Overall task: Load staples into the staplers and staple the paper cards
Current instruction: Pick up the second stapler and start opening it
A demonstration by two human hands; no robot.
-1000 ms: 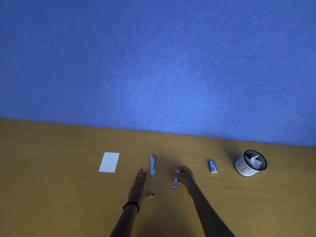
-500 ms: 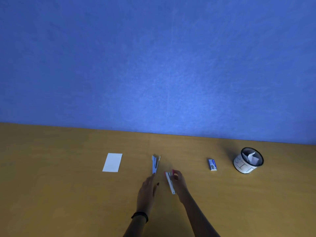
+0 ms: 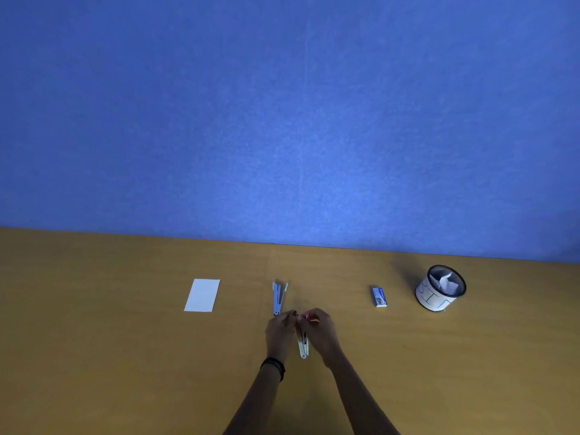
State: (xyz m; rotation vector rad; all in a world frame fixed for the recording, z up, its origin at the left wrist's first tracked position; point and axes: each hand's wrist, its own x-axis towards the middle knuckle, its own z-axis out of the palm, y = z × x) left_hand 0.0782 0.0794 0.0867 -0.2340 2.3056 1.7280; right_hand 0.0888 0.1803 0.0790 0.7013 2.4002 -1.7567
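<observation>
A small white stapler with a pink end lies lengthwise on the wooden table between my two hands. My left hand and my right hand both grip its far end with their fingertips. A second, blue-and-white stapler lies swung open just beyond my left hand. A white paper card lies flat to the left. A small blue box of staples lies to the right.
A black mesh cup with a white label, holding crumpled paper, stands at the far right. A blue wall rises behind the table's far edge. Bare wooden tabletop stretches left and right of my arms.
My right hand has drawn the pink-ended stapler toward me and to the left. My left hand came off the table and closed on the stapler's far end.
</observation>
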